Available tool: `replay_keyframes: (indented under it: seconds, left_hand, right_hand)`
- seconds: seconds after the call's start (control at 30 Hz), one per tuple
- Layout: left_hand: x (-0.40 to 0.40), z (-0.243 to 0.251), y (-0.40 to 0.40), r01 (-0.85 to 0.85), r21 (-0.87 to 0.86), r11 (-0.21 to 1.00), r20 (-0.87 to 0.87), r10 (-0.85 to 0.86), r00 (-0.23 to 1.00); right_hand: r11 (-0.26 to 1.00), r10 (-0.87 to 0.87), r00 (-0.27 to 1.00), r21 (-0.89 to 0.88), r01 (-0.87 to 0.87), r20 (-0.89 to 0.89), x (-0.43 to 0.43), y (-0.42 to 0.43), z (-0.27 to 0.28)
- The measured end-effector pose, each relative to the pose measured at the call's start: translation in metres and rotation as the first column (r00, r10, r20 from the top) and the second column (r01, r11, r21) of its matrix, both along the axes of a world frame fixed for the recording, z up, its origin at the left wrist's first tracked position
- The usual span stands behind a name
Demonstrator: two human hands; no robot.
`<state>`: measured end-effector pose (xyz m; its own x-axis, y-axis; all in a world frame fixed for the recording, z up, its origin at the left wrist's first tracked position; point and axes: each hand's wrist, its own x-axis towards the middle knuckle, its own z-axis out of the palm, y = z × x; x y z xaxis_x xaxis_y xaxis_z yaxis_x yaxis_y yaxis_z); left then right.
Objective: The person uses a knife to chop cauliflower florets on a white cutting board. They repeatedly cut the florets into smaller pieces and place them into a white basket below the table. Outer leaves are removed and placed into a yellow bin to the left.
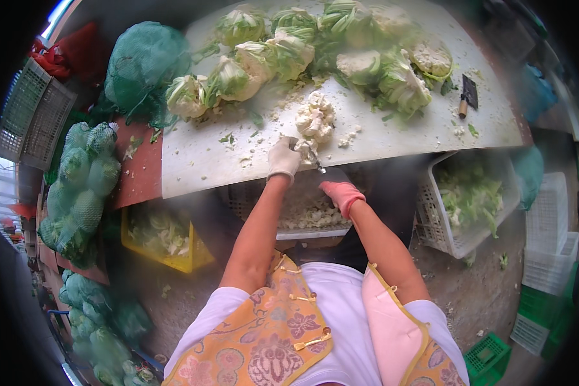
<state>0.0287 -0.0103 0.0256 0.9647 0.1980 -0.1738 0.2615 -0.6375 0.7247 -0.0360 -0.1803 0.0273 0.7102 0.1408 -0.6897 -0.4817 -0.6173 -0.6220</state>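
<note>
My left hand (284,158), in a whitish glove, grips a small cauliflower piece (307,147) at the front edge of the white tabletop (212,161). My right hand (343,195), in a pinkish-red glove, is closed around a knife (322,169). Its metal part reaches the piece beside my left fingers; my glove and blur hide the handle. Just beyond lies a cluster of cut cauliflower florets (315,117), with crumbs around it. Below the edge, between my legs, a crate (313,235) holds many small florets.
Leafy cauliflower heads (282,53) line the table's far side. A cleaver with a wooden handle (464,103) lies at right. Leaf trimmings fill a white crate (427,227) and a yellow crate (196,248). Green net sacks (84,178) stand at left, and a green crate (487,357) sits lower right.
</note>
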Motion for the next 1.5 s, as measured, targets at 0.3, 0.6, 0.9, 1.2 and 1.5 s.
replay_keyframes:
  seconds: [0.3,0.6,0.9,1.2,1.5]
  left_hand:
    - [-0.04,0.026,0.004,0.16,-0.318,0.934,-0.312,-0.263,0.913]
    - [0.053,0.041,-0.037,0.095,0.148,0.984,0.006,-0.097,0.995]
    - [0.015,0.049,0.001,0.216,0.14,0.966,0.056,-0.225,0.973]
    - [-0.001,0.039,-0.006,0.092,0.412,0.907,0.405,-0.272,0.873]
    - [0.004,0.035,0.01,0.209,0.252,0.945,0.324,-0.285,0.902]
  right_hand:
    - [0.994,0.088,0.996,0.057,-0.088,0.013,-0.027,-0.02,-0.046]
    - [0.959,0.257,0.891,-0.21,-0.188,0.374,-0.021,-0.065,-0.088]
    - [0.986,0.085,0.833,-0.166,0.009,0.547,0.016,-0.031,0.044]
    - [0.957,0.277,0.552,-0.275,-0.088,0.786,0.022,-0.027,-0.022]
    - [0.992,0.117,0.993,0.042,-0.117,0.01,0.007,-0.007,0.007]
